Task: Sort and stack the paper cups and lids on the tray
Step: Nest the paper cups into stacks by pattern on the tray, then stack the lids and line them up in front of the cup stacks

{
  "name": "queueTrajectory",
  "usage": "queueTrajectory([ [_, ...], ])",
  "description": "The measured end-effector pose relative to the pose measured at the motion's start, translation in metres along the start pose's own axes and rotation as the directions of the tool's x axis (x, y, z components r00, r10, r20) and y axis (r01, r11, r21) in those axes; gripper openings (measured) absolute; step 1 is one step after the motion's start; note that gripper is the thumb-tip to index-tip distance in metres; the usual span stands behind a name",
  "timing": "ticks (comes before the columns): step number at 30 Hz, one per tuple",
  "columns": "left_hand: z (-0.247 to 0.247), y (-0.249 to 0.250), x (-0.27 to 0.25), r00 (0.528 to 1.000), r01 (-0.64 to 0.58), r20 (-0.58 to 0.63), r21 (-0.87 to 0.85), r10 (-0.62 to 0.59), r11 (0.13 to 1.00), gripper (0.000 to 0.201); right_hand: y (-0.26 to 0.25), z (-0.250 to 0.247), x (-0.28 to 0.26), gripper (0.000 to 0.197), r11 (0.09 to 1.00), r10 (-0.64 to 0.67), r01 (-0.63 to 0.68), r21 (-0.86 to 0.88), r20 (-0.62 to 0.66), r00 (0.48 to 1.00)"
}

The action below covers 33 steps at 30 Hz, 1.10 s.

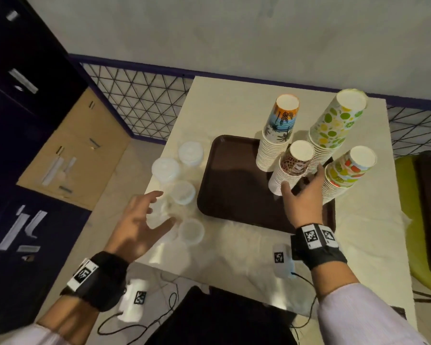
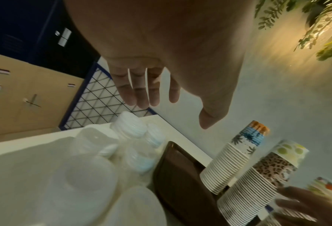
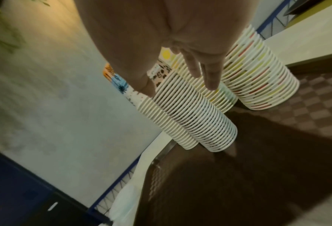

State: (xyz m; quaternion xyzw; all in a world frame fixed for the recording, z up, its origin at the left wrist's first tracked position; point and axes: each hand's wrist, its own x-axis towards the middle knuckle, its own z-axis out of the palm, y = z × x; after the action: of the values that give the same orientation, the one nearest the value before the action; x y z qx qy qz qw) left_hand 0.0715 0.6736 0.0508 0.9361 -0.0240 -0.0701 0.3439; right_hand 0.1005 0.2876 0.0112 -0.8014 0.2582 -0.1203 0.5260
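Several upside-down stacks of paper cups stand at the right end of a brown tray (image 1: 234,195): a palm-print stack (image 1: 275,143), a lemon-lime stack (image 1: 334,130), a leopard-print stack (image 1: 290,168) and a fruit-print stack (image 1: 346,173). Stacks of clear plastic lids (image 1: 183,192) stand on the table left of the tray. My right hand (image 1: 301,190) is open just in front of the leopard-print stack (image 3: 192,116), fingers spread, holding nothing. My left hand (image 1: 144,220) hovers open over the near lids (image 2: 87,180), fingers straight.
The cream table (image 1: 259,250) has a bare front strip. A dark cabinet (image 1: 15,95) and a cardboard box (image 1: 77,150) stand to the left, a green chair (image 1: 423,220) to the right. A wire-mesh fence (image 1: 139,103) runs behind.
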Motion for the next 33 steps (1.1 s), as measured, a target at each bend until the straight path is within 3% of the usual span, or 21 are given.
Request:
queueTrajectory([
  [4,0.001,-0.026,-0.013,0.999,0.044,-0.027,0.061,-0.043,0.997,0.069,-0.012,-0.009,-0.056,0.071,0.979,-0.192,0.189,-0.076,-0.031,0.981],
  [8,0.015,-0.044,-0.017,0.991,0.094,0.084,0.163,-0.108,0.982,0.074,-0.009,0.017,-0.100,0.060,0.863,-0.402,0.454,-0.221,0.243,0.883],
  [11,0.031,-0.048,-0.016,0.980,0.122,0.123,0.264,-0.159,0.957,0.084,-0.011,0.053,-0.117,0.065,0.867,-0.274,0.444,-0.228,0.527,0.805],
  [14,0.045,-0.050,-0.012,0.974,0.150,0.101,0.384,-0.203,0.911,0.092,-0.015,0.088,-0.122,0.075,0.808,-0.189,0.522,-0.274,0.718,0.670],
  [17,0.054,-0.056,-0.009,0.978,0.120,0.091,0.488,-0.187,0.864,0.094,-0.020,0.120,-0.119,0.080,0.723,-0.093,0.600,-0.342,0.812,0.576],
  [23,0.066,-0.073,0.002,0.979,-0.012,0.178,0.538,-0.100,0.843,0.091,-0.019,0.162,-0.117,0.089,0.579,0.047,0.710,-0.401,0.886,0.462],
  [27,0.068,-0.078,0.007,0.969,-0.031,0.222,0.539,-0.106,0.842,0.091,-0.017,0.176,-0.120,0.086,0.512,0.075,0.760,-0.400,0.902,0.425],
  [33,0.070,-0.079,0.011,0.958,-0.007,0.248,0.517,-0.142,0.856,0.090,-0.012,0.187,-0.123,0.082,0.505,0.086,0.748,-0.430,0.888,0.452],
])
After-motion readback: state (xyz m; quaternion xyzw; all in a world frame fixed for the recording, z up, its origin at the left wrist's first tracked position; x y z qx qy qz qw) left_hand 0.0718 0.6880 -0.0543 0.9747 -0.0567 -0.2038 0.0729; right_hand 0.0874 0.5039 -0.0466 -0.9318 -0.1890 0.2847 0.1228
